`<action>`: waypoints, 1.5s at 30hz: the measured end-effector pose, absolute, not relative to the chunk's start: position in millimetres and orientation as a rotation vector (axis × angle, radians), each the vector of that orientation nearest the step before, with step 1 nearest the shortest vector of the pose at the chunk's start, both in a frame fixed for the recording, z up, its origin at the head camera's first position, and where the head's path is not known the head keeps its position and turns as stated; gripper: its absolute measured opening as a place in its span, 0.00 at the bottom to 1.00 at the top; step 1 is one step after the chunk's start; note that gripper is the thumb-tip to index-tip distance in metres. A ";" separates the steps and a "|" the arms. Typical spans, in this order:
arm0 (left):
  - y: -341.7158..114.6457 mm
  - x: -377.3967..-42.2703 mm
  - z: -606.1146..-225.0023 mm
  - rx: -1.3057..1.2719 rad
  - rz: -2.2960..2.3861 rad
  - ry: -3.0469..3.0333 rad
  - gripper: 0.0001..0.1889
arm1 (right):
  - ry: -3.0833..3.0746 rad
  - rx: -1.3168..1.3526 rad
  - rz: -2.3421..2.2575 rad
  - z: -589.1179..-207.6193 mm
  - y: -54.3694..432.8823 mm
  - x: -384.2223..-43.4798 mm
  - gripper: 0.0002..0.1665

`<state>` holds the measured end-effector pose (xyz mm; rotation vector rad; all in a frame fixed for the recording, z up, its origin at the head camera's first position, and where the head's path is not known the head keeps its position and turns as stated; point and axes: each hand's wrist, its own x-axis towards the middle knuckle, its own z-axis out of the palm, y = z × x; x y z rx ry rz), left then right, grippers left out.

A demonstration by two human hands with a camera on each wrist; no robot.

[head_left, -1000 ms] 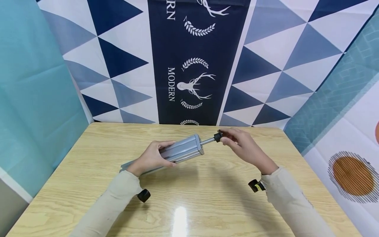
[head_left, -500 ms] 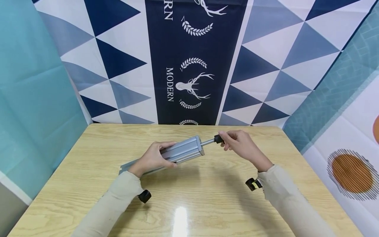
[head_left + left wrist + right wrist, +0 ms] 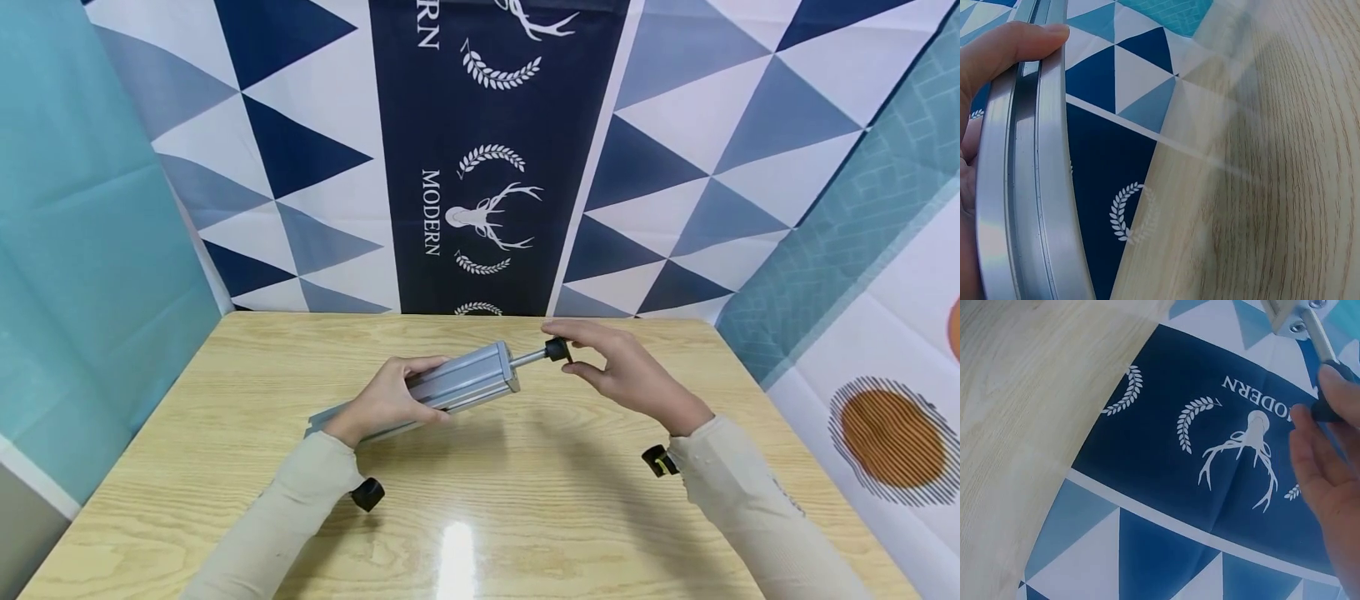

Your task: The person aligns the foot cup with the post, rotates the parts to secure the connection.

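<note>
In the head view my left hand (image 3: 390, 396) grips a long grey square-sided aluminium cylinder (image 3: 465, 375), thumb along the near side and fingers over the far side. The left wrist view shows the grooved metal body (image 3: 1054, 187) beneath a fingertip. A thin metal rod (image 3: 529, 358) sticks out of its right end plate, tipped by a black knob (image 3: 557, 349) with a flat rim. My right hand (image 3: 611, 358) holds this knob between thumb and fingers. Seen by the right wrist camera, a fingertip (image 3: 1341, 390) overlaps the black knob (image 3: 1324, 410), with other fingers beside it.
The pale wooden table (image 3: 495, 517) lies below both hands. A patterned cloth (image 3: 480, 167) rises along its back edge, with a teal cloth (image 3: 97, 208) on the left and a printed cloth (image 3: 862, 400) on the right.
The right hand has changed its hold on the knob, its fingers going from bunched in to spread over the top. The left hand and the cylinder stay almost still.
</note>
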<state>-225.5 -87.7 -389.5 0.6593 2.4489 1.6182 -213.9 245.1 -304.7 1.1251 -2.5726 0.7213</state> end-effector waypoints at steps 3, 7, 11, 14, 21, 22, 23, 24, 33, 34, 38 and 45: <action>-87.7 -226.1 -391.2 0.678 1.631 2.443 0.40 | -2.616 1.074 0.721 -304.7 245.3 -212.9 0.39; -88.6 -225.9 -392.9 0.702 1.646 2.434 0.39 | -2.750 0.910 0.869 -308.0 242.2 -214.5 0.25; -89.1 -225.3 -394.2 0.698 1.649 2.425 0.39 | -2.845 0.683 1.058 -312.3 236.4 -216.9 0.24; -88.5 -225.3 -394.9 0.687 1.644 2.424 0.39 | -2.867 0.596 1.100 -312.0 234.4 -216.4 0.27; -90.5 -223.3 -391.9 0.660 1.634 2.438 0.39 | -2.889 0.716 0.844 -296.5 236.4 -206.5 0.30; -91.4 -222.7 -391.2 0.668 1.633 2.435 0.39 | -2.879 0.757 0.802 -294.5 237.5 -205.0 0.32; -92.4 -222.1 -390.6 0.671 1.632 2.431 0.40 | -2.859 0.803 0.772 -293.0 238.8 -203.7 0.35; -93.4 -221.6 -389.9 0.675 1.630 2.429 0.40 | -2.831 0.861 0.743 -291.9 240.0 -202.6 0.38; -97.8 -222.5 -387.7 0.674 1.648 2.395 0.40 | -2.466 1.200 0.512 -297.2 242.5 -204.8 0.42; -97.0 -223.5 -388.1 0.678 1.645 2.399 0.40 | -2.466 1.191 0.518 -298.0 242.8 -206.3 0.41; -93.0 -226.4 -389.2 0.685 1.644 2.424 0.40 | -2.547 1.145 0.561 -301.6 244.0 -211.6 0.38; -86.0 -228.3 -389.9 0.691 1.687 2.393 0.38 | -2.712 0.934 0.676 -309.7 245.1 -219.2 0.18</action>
